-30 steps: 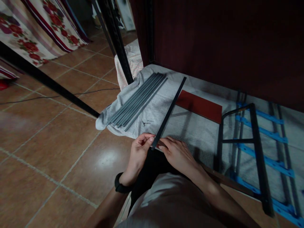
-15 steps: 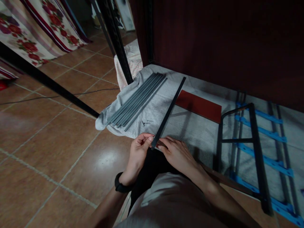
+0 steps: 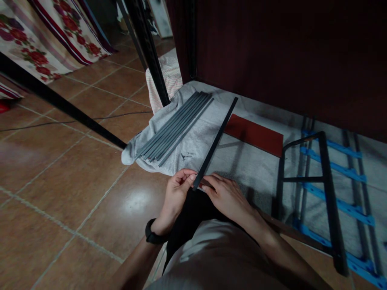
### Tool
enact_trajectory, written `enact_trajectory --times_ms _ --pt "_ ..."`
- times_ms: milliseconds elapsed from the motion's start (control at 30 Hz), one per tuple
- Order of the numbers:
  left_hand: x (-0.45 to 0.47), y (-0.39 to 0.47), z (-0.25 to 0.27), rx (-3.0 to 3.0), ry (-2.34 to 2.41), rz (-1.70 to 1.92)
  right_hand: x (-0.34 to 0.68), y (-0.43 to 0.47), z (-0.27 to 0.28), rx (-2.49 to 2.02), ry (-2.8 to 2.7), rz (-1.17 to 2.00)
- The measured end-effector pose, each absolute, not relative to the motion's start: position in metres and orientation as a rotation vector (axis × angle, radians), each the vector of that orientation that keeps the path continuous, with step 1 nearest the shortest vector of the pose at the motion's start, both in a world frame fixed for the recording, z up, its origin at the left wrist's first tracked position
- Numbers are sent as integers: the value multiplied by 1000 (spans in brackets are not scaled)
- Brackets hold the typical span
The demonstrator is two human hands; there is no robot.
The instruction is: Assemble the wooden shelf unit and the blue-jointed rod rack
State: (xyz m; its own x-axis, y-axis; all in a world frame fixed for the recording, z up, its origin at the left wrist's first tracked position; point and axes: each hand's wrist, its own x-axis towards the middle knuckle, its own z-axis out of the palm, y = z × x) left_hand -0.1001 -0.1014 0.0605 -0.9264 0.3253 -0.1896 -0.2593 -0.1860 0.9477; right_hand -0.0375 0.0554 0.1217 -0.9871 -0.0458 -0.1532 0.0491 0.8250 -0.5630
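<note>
A long, narrow dark metal bar (image 3: pixel 215 144) slants away from me, its near end between my two hands. My left hand (image 3: pixel 179 189) is closed in a pinch, thumb and index tips against the bar's left side; whatever small piece sits between them is hidden. My right hand (image 3: pixel 225 191) is on the other side of the bar, its fingers curled against the near end and partly covered by it. Beyond my left hand, a few small screws (image 3: pixel 186 155) lie on the grey cloth (image 3: pixel 193 139). A row of grey rods (image 3: pixel 175 129) lies to their left.
Right of the bar lies a reddish-brown board (image 3: pixel 254 135). A black metal frame (image 3: pixel 328 193) and blue plastic strips (image 3: pixel 338 173) with dark rods are on the right. A black post (image 3: pixel 151 52) rises at the back left, and a dark panel (image 3: pixel 287 60) stands behind.
The far end of the bar has shifted very slightly right in view. Both hands keep nearly the same place and grip.
</note>
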Motion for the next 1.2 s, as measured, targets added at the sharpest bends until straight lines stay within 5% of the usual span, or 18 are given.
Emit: enact_trajectory --times_ms 500,833,1200 --pt "-97 -114 -33 -113 1847 1931 -33 56 120 -12 2819 -790" --pt "-93 -103 -47 -5 2210 1766 -33 54 118 75 2866 -817" --pt "-89 -96 -48 -149 1894 1986 -47 52 130 -145 2747 -758"
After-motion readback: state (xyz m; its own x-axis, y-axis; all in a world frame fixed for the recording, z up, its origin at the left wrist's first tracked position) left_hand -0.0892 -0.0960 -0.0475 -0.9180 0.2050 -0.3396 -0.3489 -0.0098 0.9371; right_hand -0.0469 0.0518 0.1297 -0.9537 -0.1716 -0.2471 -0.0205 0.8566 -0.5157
